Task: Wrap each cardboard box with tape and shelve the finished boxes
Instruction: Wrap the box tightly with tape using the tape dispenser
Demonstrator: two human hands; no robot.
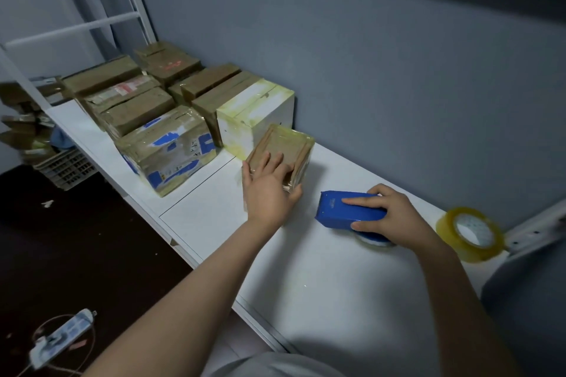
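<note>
Right hand (395,217) grips blue plastic tape dispenser (346,211), index finger straight along its top, thumb under. Left hand (269,190) lies flat, fingers spread, on small tape-wrapped brown cardboard box (286,142) standing on white table (321,285). Beyond fingertips: white taped box (245,119), touching it; more taped boxes (137,107) farther back.

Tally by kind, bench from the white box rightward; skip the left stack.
Boxes: 2, the white box and the small taped box under the left hand
Tape dispensers: 1, the blue dispenser held by the right hand
Loose tape rolls: 1
Total: 4
</note>
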